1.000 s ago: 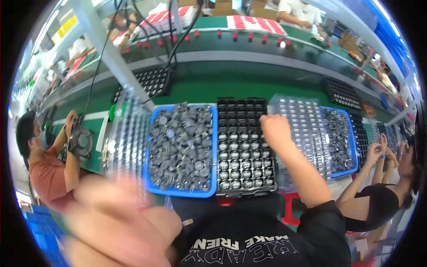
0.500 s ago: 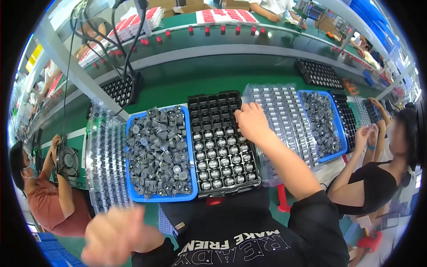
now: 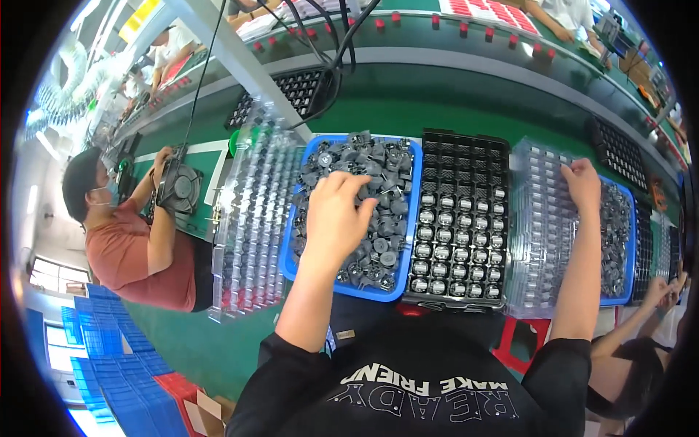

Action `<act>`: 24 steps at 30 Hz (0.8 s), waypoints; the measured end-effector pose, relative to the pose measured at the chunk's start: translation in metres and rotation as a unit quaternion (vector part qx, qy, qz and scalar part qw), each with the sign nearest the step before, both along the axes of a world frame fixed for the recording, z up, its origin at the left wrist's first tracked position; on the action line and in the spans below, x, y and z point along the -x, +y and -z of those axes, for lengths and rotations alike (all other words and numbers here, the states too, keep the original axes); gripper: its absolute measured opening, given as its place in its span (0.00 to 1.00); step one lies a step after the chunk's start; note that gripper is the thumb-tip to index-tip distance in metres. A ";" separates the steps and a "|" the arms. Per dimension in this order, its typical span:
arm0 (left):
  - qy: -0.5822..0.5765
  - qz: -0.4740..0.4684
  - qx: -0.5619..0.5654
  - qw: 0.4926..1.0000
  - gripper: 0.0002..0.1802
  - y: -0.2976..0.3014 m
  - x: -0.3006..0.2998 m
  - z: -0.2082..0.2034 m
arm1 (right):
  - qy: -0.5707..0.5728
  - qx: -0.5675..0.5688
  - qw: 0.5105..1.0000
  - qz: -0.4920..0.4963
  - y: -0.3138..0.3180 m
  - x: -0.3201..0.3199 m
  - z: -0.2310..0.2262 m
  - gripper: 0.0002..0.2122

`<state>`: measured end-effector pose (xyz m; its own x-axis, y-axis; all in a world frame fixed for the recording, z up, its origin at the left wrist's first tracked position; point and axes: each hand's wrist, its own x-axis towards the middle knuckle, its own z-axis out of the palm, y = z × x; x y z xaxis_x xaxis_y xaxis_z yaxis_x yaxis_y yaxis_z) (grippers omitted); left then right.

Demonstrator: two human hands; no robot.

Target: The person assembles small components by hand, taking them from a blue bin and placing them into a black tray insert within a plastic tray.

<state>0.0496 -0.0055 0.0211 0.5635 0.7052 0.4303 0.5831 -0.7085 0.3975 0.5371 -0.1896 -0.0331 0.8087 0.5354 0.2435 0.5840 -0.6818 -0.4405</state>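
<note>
My left hand reaches over a blue bin heaped with dark grey round plastic parts with metal prongs. Its thumb stands apart from the fingers, and nothing shows between them. On the right, my right hand is over a clear plastic tray holding rows of small silver cylinders. Its fingers are drawn together at the tips; what they pinch, if anything, is too small to make out. Between the two stands a black tray, its nearer rows of cells filled with shiny silver parts, one more in a further row.
More clear trays stand left of the bin. A second blue bin lies beyond my right forearm. A metal post and hanging black cables rise at the back. A co-worker handles a black fan at left.
My left hand has risen from low in front of me to above the blue bin. My right hand has moved from the black tray to the clear tray. The view has swung left.
</note>
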 end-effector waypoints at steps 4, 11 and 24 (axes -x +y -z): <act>0.102 0.014 -0.040 0.994 0.16 0.017 -0.011 -0.001 | 0.010 -0.051 0.998 -0.031 0.017 0.017 -0.006 0.12; 0.173 -0.006 -0.019 0.985 0.08 0.021 -0.013 0.016 | 0.050 -0.065 0.989 -0.122 -0.016 -0.006 0.018 0.10; -0.205 -0.002 0.086 0.975 0.15 0.000 0.022 0.001 | 0.241 -0.305 0.896 -0.215 -0.034 0.182 -0.085 0.08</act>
<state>0.0272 -0.0060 0.0205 0.3657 0.7889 0.4939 0.3527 -0.6086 0.7108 0.3546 -0.2235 0.0515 0.6495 0.7087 0.2755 0.3774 0.0142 -0.9260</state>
